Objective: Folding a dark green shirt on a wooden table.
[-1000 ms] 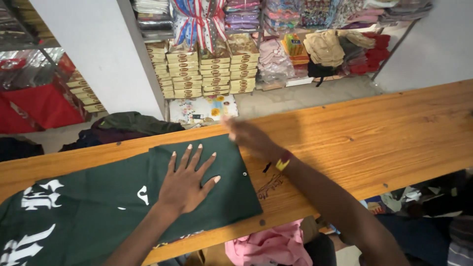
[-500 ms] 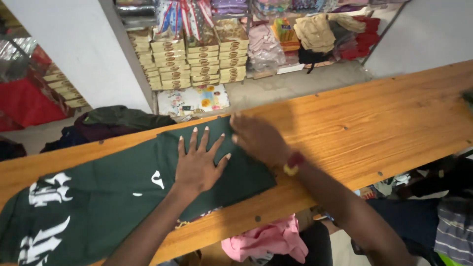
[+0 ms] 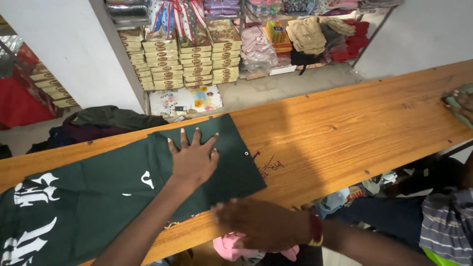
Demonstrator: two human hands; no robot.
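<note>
A dark green garment [image 3: 98, 197] with white printed marks lies spread flat along a long wooden table [image 3: 354, 128]. My left hand [image 3: 193, 158] presses flat on the garment near its right end, fingers spread. My right hand [image 3: 261, 224] hovers at the table's near edge, just below the garment's lower right corner, blurred and holding nothing that I can see. It wears a red band at the wrist.
Stacked yellow boxes [image 3: 182, 54] and folded clothes [image 3: 315, 34] fill shelves beyond the table. Dark clothes [image 3: 103, 120] are heaped behind the table's far edge. Pink cloth [image 3: 231, 249] lies below the near edge. Another cloth [image 3: 460, 103] rests at the far right.
My right hand has left the garment's far right corner and drawn back to the table's near edge. My left hand stays flat on the garment.
</note>
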